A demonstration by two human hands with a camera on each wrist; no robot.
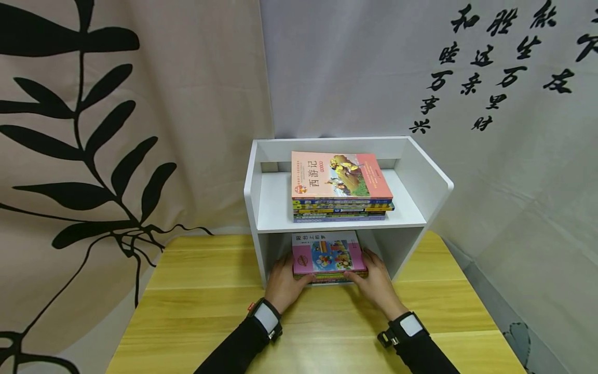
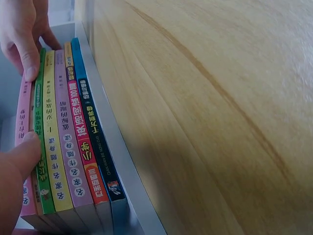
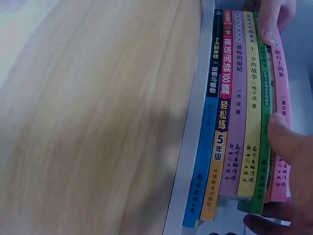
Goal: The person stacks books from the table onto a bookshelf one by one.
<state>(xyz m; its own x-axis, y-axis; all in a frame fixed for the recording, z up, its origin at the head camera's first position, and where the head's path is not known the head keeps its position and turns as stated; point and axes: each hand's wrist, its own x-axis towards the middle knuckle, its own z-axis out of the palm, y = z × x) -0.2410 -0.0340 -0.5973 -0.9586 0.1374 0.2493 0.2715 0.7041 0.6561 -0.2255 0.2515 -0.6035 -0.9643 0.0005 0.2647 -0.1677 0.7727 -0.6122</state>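
A stack of books lies flat on the lower shelf, a pink-purple cover on top and the spines facing out. My left hand holds the stack's left side, its thumb pressed on the front of the spines. On the right side, my right hand grips likewise, its thumb on the spines and its fingers along the side. Both wrist views show green, yellow, purple, red and blue spines. In the right wrist view, the blue book is lowest, against the shelf board.
The white two-tier shelf stands on a wooden table. Its upper level bears another stack of books with an orange-pink cover on top. Close behind hang light curtains, one with a black plant print.
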